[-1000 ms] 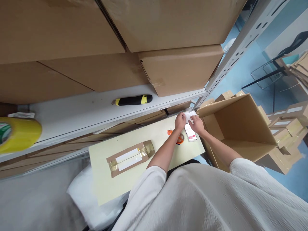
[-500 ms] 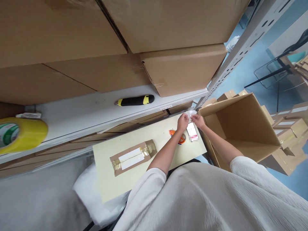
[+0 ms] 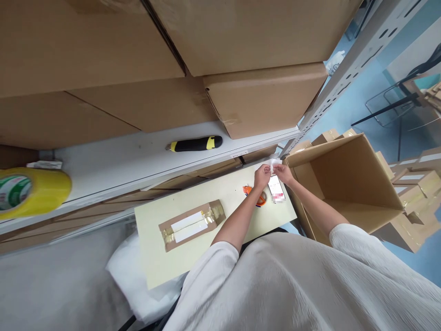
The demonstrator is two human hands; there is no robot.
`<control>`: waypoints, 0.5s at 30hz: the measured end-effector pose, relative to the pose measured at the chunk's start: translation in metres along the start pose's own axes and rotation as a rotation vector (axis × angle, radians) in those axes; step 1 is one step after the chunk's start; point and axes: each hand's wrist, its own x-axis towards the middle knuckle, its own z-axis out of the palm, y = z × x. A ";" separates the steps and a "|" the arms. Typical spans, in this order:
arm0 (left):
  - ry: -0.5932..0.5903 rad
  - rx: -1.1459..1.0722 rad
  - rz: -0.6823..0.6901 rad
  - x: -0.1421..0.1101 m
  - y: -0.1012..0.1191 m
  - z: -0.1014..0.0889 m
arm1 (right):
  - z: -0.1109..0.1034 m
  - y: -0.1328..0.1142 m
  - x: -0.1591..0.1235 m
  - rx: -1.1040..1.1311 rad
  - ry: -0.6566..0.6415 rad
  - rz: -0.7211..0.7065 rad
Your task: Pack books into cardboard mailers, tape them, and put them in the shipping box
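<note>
At the far right end of the cream table (image 3: 237,230), my left hand (image 3: 262,176) and my right hand (image 3: 282,173) are close together. The fingers of both are closed in a pinch on a small piece of white paper (image 3: 274,162), whose exact kind I cannot make out. Just below them lies a phone (image 3: 276,189) with its screen lit. An orange tape dispenser (image 3: 247,190) is partly hidden behind my left forearm. Farther left on the table rests a taped cardboard package (image 3: 192,225) with a white label.
Above the table, a grey shelf (image 3: 138,149) carries large cardboard boxes, a black and yellow utility knife (image 3: 195,144) and a yellow tape roll (image 3: 51,193). An open carton (image 3: 344,184) stands to the right, with several smaller boxes (image 3: 416,193) beyond it. White wrapping (image 3: 144,285) hangs under the table's left end.
The view has shifted very slightly. My fingers have moved a little on the white paper, and both hands remain in the same place.
</note>
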 end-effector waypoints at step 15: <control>0.177 0.227 0.073 0.002 -0.014 -0.034 | -0.008 -0.005 -0.013 -0.558 0.139 -0.104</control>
